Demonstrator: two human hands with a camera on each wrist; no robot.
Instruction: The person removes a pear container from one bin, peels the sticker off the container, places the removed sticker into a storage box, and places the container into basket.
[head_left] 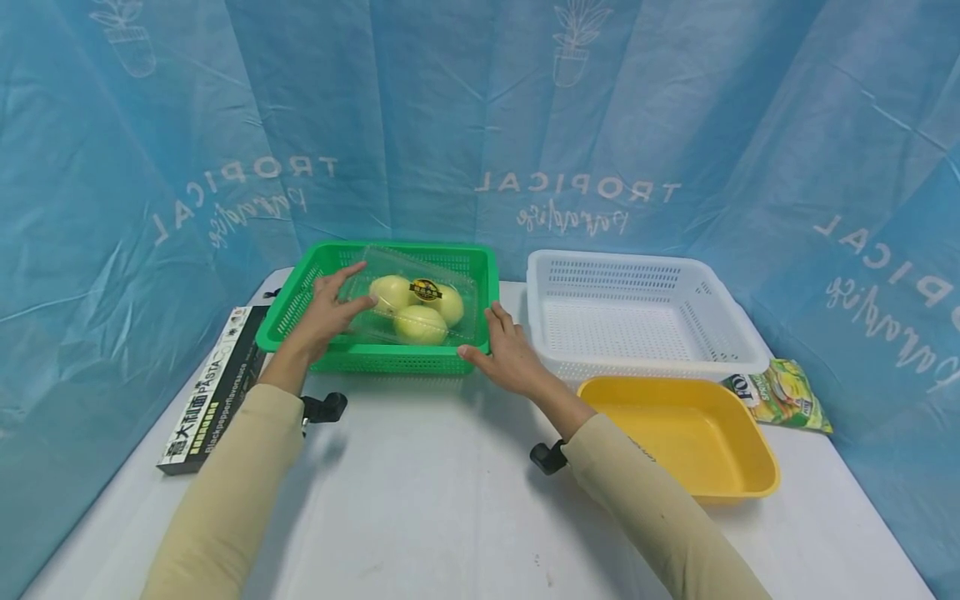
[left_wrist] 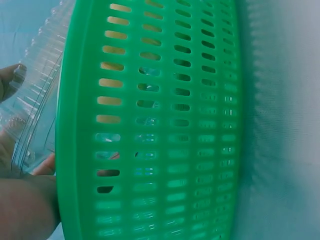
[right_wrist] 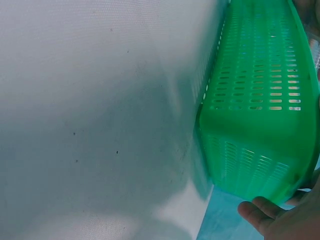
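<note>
A clear plastic box (head_left: 465,296) of round, pale yellow-green fruit (head_left: 422,324) lies slanted in the green basket (head_left: 397,362). On its lid is a black and gold sticker (head_left: 426,289). My left hand (head_left: 327,307) grips the box's left end, thumb and fingers spread across it; the left wrist view shows the clear ridged edge (left_wrist: 37,95) of the box beside those fingers, above the basket's rim. At the basket's front right corner, my right hand (head_left: 510,352) touches the rim with fairly straight fingers, the thumb over the front edge. The right wrist view shows fingertips (right_wrist: 254,215) by that corner.
A white basket (head_left: 615,364) stands right of the green one, with a yellow bin (head_left: 678,442) in front, under my right forearm. A green and yellow packet (head_left: 787,396) lies beside them. Left is a black and white pasta box (head_left: 217,392). Blue curtains (head_left: 450,125) enclose the table.
</note>
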